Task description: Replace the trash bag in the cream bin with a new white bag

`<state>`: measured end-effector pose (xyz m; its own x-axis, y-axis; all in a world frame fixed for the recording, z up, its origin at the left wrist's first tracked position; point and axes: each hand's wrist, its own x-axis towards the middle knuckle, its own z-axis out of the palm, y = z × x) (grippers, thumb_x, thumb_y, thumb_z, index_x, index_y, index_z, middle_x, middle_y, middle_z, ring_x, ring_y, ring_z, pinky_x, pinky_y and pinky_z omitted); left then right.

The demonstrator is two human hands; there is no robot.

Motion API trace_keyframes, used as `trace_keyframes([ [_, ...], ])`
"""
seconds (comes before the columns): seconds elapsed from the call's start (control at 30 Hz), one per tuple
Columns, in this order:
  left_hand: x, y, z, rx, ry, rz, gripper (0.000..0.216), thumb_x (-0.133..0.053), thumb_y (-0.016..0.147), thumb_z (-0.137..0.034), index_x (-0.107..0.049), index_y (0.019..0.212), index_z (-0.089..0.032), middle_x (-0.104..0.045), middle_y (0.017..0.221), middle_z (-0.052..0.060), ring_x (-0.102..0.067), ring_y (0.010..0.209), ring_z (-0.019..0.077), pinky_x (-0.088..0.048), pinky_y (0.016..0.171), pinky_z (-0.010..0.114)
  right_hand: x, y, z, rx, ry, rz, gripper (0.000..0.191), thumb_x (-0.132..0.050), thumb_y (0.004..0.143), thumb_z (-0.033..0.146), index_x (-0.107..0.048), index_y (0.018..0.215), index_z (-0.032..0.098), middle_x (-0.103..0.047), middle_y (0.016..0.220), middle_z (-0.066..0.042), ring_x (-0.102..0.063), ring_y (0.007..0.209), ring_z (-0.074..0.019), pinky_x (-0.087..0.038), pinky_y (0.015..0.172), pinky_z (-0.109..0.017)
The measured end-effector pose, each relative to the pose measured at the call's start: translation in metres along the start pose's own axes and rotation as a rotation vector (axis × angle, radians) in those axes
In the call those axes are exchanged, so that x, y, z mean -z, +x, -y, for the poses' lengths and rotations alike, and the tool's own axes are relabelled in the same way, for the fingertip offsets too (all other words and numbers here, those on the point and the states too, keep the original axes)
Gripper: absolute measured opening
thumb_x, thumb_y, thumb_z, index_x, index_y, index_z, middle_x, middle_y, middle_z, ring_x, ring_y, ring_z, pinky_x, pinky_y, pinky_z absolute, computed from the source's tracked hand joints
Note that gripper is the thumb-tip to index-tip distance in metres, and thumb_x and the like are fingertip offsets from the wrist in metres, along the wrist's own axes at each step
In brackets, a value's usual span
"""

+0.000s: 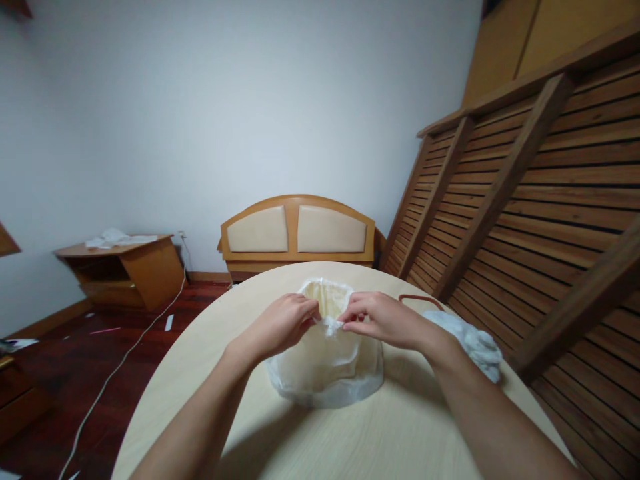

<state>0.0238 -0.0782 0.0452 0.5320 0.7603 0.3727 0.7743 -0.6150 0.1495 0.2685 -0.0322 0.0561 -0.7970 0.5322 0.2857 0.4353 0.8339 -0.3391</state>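
Observation:
A translucent white plastic bag (pixel 325 373) stands mouth-up on the round table (pixel 280 437), its lower edge spread wide. Through its opening a pale yellow inside shows; whether the bag lines a container I cannot tell. My left hand (pixel 287 323) pinches the near side of the bag's rim from the left. From the right, the fingers of my right hand (pixel 377 319) are closed on the same rim, a short way from the left fingertips. Between them the plastic is bunched up.
A crumpled pale bundle (pixel 467 340) lies at the table's right edge, beside a reddish-brown loop (pixel 420 300). A slatted wooden panel (pixel 500 200) leans at the right. Behind stand a padded headboard (pixel 293 227) and, left, a low cabinet (pixel 155 270). A white cable (pixel 133 350) crosses the floor.

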Motion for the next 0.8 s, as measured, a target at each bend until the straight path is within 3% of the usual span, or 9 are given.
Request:
trace_keyframes([
  [0.17, -0.002, -0.003, 0.008, 0.029, -0.057, 0.004, 0.013, -0.053, 0.095, -0.015, -0.065, 0.094, -0.02, -0.071, 0.094, 0.005, -0.065, 0.088, 0.0185, -0.048, 0.078, 0.028, -0.014, -0.005, -0.009, 0.063, 0.058, -0.111, 0.023, -0.06, 0.097, 0.034, -0.078, 0.107, 0.023, -0.071, 0.092, -0.006, -0.066, 0.085, -0.0172, -0.049, 0.077, -0.027],
  [0.3, -0.009, -0.01, 0.015, 0.004, -0.129, -0.026, 0.013, -0.05, 0.098, -0.018, -0.063, 0.098, -0.02, -0.068, 0.097, 0.005, -0.063, 0.091, 0.0179, -0.049, 0.08, 0.027, -0.03, -0.014, -0.014, 0.092, 0.113, -0.277, 0.023, -0.056, 0.1, 0.03, -0.076, 0.106, 0.021, -0.073, 0.095, -0.007, -0.067, 0.09, -0.0178, -0.051, 0.081, -0.029],
  [0.37, -0.016, -0.017, 0.017, -0.031, -0.158, -0.074, 0.014, -0.048, 0.098, -0.017, -0.061, 0.098, -0.02, -0.068, 0.098, 0.006, -0.062, 0.093, 0.0177, -0.05, 0.084, 0.029, -0.038, -0.019, -0.015, 0.102, 0.089, -0.37, 0.022, -0.055, 0.1, 0.027, -0.075, 0.106, 0.02, -0.073, 0.096, -0.007, -0.067, 0.092, -0.0186, -0.051, 0.083, -0.031],
  [0.43, -0.025, -0.026, 0.016, -0.068, -0.171, -0.157, 0.014, -0.047, 0.099, -0.015, -0.06, 0.098, -0.02, -0.069, 0.099, 0.005, -0.062, 0.098, 0.0176, -0.047, 0.098, 0.035, -0.045, -0.023, -0.016, 0.092, 0.031, -0.448, 0.02, -0.055, 0.1, 0.024, -0.074, 0.105, 0.02, -0.073, 0.096, -0.007, -0.067, 0.092, -0.0195, -0.05, 0.084, -0.033],
  [0.53, -0.04, -0.042, 0.014, -0.081, -0.167, -0.304, 0.014, -0.048, 0.099, -0.014, -0.059, 0.101, -0.021, -0.07, 0.1, 0.004, -0.063, 0.104, 0.017, -0.032, 0.116, 0.046, -0.053, -0.026, -0.017, 0.077, -0.072, -0.531, 0.015, -0.057, 0.098, 0.022, -0.072, 0.101, 0.021, -0.074, 0.092, -0.006, -0.067, 0.09, -0.0206, -0.049, 0.084, -0.036],
  [0.7, -0.056, -0.057, 0.008, -0.115, -0.152, -0.42, 0.015, -0.051, 0.097, -0.012, -0.059, 0.107, -0.022, -0.071, 0.102, 0.005, -0.065, 0.104, 0.0169, -0.031, 0.118, 0.048, -0.062, -0.032, -0.016, 0.106, -0.203, -0.591, 0.011, -0.057, 0.096, 0.016, -0.067, 0.097, 0.02, -0.073, 0.088, -0.006, -0.067, 0.085, -0.0208, -0.048, 0.083, -0.037],
  [0.8, -0.059, -0.056, 0.004, -0.166, -0.088, -0.437, 0.029, -0.05, 0.096, -0.009, -0.059, 0.12, -0.023, -0.07, 0.106, 0.006, -0.065, 0.104, 0.0173, -0.033, 0.117, 0.051, -0.069, -0.038, -0.012, 0.128, -0.255, -0.725, 0.023, -0.057, 0.094, 0.013, -0.062, 0.115, 0.022, -0.071, 0.092, -0.005, -0.066, 0.086, -0.0213, -0.05, 0.082, -0.038],
])
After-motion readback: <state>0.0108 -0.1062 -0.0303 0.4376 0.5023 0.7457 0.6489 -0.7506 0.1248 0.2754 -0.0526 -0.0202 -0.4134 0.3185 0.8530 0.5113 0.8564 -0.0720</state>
